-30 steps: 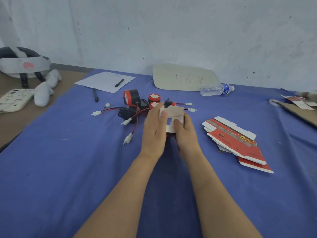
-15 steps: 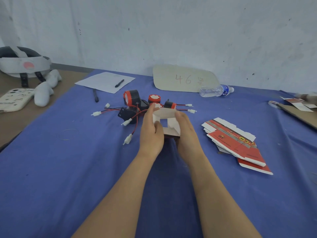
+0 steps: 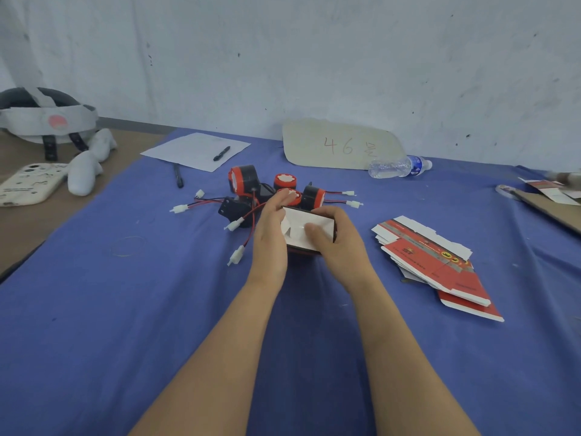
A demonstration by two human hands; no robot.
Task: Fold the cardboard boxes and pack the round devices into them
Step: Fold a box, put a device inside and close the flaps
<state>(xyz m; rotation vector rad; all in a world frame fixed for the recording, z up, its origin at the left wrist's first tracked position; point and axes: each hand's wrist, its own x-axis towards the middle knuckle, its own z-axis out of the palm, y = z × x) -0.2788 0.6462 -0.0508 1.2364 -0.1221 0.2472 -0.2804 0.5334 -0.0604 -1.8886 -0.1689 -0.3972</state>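
Note:
A small cardboard box (image 3: 303, 229), white inside and red outside, sits between my hands above the blue cloth. My left hand (image 3: 270, 234) holds its left side with the fingers up along the wall. My right hand (image 3: 338, 239) grips the right side, and its thumb presses a white flap down across the top. Just behind the box lie several round red-and-black devices (image 3: 243, 180) with red and black wires ending in white plugs (image 3: 236, 255). A stack of flat red-and-white box blanks (image 3: 437, 262) lies to the right.
A paper sheet (image 3: 195, 149) with a pen, a second pen (image 3: 178, 175), a cardboard sign (image 3: 339, 144) and a water bottle (image 3: 399, 166) lie at the back. A phone (image 3: 30, 183) and headset (image 3: 47, 119) sit on the left; a cardboard board (image 3: 556, 209) at the right edge.
The box showed an open top with a hole in it; now my right thumb has folded a flap over it. Both hands shifted slightly with the box.

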